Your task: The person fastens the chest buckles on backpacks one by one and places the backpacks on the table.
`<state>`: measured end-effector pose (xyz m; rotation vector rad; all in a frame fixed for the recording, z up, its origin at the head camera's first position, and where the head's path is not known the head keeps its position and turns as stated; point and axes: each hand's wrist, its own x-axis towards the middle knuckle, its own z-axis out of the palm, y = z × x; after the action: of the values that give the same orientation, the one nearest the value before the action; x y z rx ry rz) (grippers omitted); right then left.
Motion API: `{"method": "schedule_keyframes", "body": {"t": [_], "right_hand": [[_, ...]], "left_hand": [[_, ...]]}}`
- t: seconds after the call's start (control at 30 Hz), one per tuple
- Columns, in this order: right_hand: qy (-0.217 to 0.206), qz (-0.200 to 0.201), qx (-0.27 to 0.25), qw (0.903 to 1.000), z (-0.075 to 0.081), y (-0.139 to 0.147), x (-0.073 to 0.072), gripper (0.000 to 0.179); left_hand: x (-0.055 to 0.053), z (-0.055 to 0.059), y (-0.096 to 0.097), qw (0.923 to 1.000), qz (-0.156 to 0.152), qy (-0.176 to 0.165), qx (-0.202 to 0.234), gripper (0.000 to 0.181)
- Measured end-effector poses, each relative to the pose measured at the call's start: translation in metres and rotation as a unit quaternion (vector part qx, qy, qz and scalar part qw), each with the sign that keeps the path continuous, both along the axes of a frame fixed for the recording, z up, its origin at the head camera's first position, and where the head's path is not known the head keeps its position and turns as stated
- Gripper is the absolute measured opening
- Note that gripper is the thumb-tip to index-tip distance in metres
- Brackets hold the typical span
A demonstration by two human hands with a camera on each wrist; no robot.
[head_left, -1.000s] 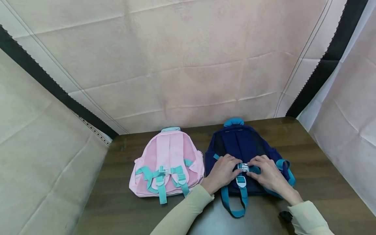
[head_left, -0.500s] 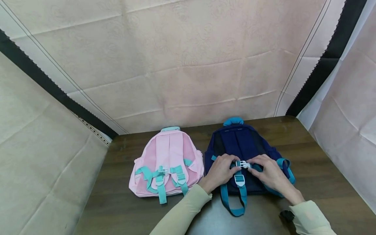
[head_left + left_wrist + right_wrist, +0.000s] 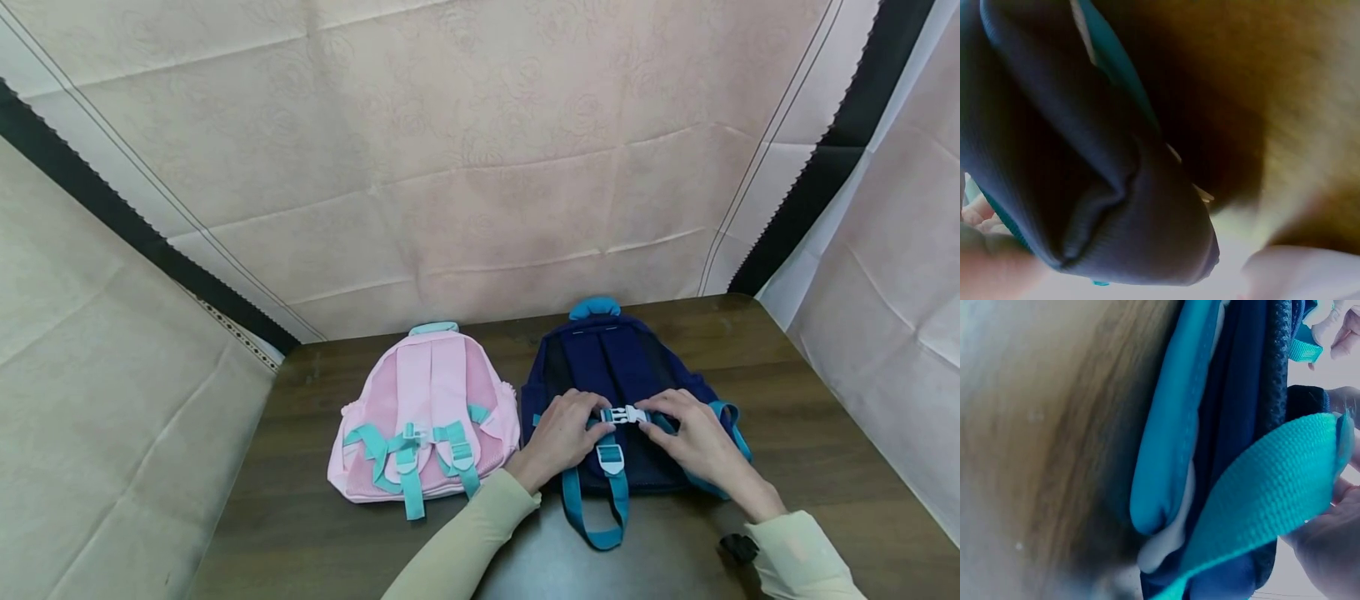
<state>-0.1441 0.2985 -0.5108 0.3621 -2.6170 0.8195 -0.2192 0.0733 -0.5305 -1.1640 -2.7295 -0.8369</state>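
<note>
A navy backpack (image 3: 615, 358) with blue straps lies on its front on the table. Across its back panel runs a white side-release buckle (image 3: 624, 415), dark gaps showing between its prongs. My left hand (image 3: 564, 435) pinches the buckle's left end between thumb and fingers. At the right end, my right hand (image 3: 692, 435) pinches the buckle where the blue strap joins. Dark fabric of the backpack (image 3: 1141, 219) fills much of the left wrist view. In the right wrist view a teal webbing strap (image 3: 1260, 481) passes up to my right hand (image 3: 1332, 544).
A pink backpack (image 3: 431, 358) with mint straps lies just left of the navy one. The brown wooden table (image 3: 300, 533) ends at pale fabric walls (image 3: 480, 167). A loose strap loop (image 3: 600, 537) hangs toward the front, and a small black object (image 3: 738, 547) is near the right cuff.
The white buckle's halves have drawn apart, so its prongs show and it spans wider. My right hand has shifted slightly right, my left slightly left.
</note>
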Motion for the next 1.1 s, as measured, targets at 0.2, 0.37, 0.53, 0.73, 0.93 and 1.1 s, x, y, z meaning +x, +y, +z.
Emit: {"method": "schedule_keyframes", "body": {"t": [0.2,0.37,0.53,0.73,0.93,1.1], "right_hand": [[-0.009,0.004,0.019,0.9998,0.002,0.0,0.0,0.025],[-0.016,0.003,0.018,0.9997,0.004,0.0,0.0,0.025],[-0.029,0.004,0.017,0.9994,0.005,0.0,0.0,0.025],[-0.04,0.013,0.021,0.9989,0.006,-0.001,0.0,0.025],[-0.045,0.024,0.027,0.9983,0.005,-0.003,-0.002,0.025],[-0.044,0.031,0.033,0.998,0.007,-0.005,-0.004,0.026]], "left_hand": [[0.009,0.022,-0.003,0.9994,0.007,-0.035,0.002,0.024],[0.009,0.019,-0.002,0.9994,0.01,-0.032,0.004,0.023],[0.009,0.019,-0.002,0.9996,0.009,-0.028,-0.002,0.023],[0.007,0.017,-0.001,0.9998,0.002,-0.009,-0.019,0.023],[0.006,0.016,0.002,0.9989,0.0,0.018,-0.043,0.024],[0.005,0.016,0.005,0.998,0.001,0.039,-0.05,0.024]]}}
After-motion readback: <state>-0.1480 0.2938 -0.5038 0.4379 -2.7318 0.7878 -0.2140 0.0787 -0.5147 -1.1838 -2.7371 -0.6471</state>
